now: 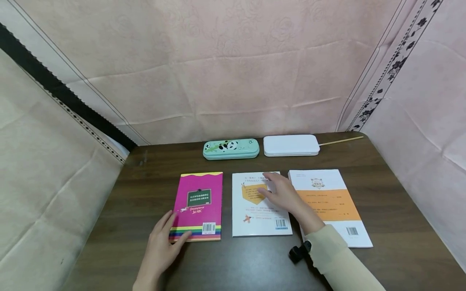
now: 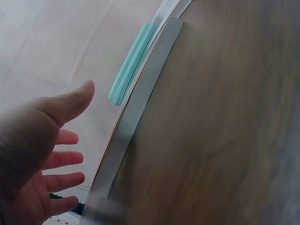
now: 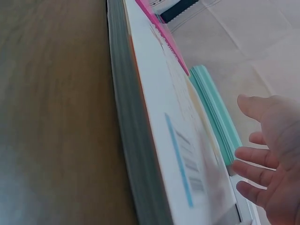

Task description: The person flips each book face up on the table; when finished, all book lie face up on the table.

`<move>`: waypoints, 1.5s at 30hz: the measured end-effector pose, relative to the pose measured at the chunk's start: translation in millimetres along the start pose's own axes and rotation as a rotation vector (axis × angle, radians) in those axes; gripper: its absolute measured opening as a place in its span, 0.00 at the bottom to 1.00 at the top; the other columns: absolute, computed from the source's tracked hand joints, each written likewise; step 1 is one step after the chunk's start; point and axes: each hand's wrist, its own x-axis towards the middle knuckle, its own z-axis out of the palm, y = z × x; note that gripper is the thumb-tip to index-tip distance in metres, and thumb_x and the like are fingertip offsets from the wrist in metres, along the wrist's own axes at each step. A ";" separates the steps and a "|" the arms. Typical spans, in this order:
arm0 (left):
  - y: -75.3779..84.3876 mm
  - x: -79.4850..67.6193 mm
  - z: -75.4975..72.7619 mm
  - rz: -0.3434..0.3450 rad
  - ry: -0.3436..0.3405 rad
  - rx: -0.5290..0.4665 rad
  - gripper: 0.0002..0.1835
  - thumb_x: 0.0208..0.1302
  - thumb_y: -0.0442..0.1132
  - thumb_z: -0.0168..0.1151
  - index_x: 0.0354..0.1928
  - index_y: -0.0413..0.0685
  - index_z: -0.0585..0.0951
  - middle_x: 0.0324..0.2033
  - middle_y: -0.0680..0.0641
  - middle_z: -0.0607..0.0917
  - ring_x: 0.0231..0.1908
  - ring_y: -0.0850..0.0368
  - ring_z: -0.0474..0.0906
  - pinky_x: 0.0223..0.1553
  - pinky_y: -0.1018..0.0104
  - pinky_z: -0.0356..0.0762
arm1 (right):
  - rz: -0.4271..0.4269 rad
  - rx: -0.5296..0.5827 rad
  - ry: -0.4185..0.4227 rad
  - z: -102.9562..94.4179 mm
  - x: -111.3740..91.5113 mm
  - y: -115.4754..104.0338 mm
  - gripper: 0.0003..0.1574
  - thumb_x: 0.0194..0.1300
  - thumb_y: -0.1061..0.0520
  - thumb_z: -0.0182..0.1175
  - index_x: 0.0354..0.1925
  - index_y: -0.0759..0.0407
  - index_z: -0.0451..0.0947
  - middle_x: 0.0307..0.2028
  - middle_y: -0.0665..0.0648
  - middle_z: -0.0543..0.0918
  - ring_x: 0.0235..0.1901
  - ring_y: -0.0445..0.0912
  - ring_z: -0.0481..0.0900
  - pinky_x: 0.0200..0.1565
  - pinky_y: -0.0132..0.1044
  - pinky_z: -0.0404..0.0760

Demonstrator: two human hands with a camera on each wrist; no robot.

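Observation:
Three books lie in a row, each with a barcode showing. My left hand point(image 1: 162, 245) is at the lower left corner of the pink book point(image 1: 199, 194), thumb by its bottom edge; whether it touches is unclear. Over the upper right part of the middle white book point(image 1: 251, 222) my right hand point(image 1: 282, 192) hovers or rests lightly, fingers extended. In the right wrist view the right hand point(image 3: 276, 150) is spread with nothing in its grasp. The left wrist view shows the left hand point(image 2: 42, 154) with fingers loosely extended, holding nothing.
The orange-and-white book point(image 1: 329, 206) lies on the right, under the right forearm. Behind stand a teal panda pencil case point(image 1: 231, 149) and a white case point(image 1: 291, 145), with a thin stick point(image 1: 342, 141) beside it. Cloth point(image 1: 233, 81) hangs behind the wooden table point(image 1: 123, 226).

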 end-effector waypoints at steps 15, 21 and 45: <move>-12.1 -4.4 -9.3 -0.095 -0.080 -0.025 0.52 0.54 0.57 0.78 0.71 0.31 0.67 0.68 0.29 0.68 0.66 0.30 0.66 0.62 0.34 0.69 | -0.036 0.026 -0.081 19.4 29.5 -7.9 0.40 0.69 0.42 0.65 0.71 0.58 0.69 0.69 0.59 0.72 0.69 0.55 0.68 0.69 0.54 0.67; -13.7 -5.8 -8.3 -0.110 -0.098 -0.051 0.52 0.52 0.56 0.79 0.71 0.31 0.68 0.66 0.30 0.71 0.64 0.32 0.70 0.60 0.38 0.74 | -0.085 -0.021 -0.096 25.3 45.5 -15.4 0.39 0.70 0.43 0.64 0.71 0.59 0.69 0.69 0.60 0.71 0.70 0.56 0.66 0.71 0.53 0.64; -13.9 -4.7 0.4 -0.099 -0.087 -0.085 0.50 0.51 0.51 0.81 0.69 0.29 0.70 0.65 0.31 0.72 0.62 0.34 0.72 0.60 0.40 0.74 | -0.178 -0.131 -0.204 69.2 93.4 -37.9 0.38 0.70 0.47 0.66 0.71 0.60 0.68 0.66 0.59 0.74 0.68 0.52 0.69 0.69 0.44 0.68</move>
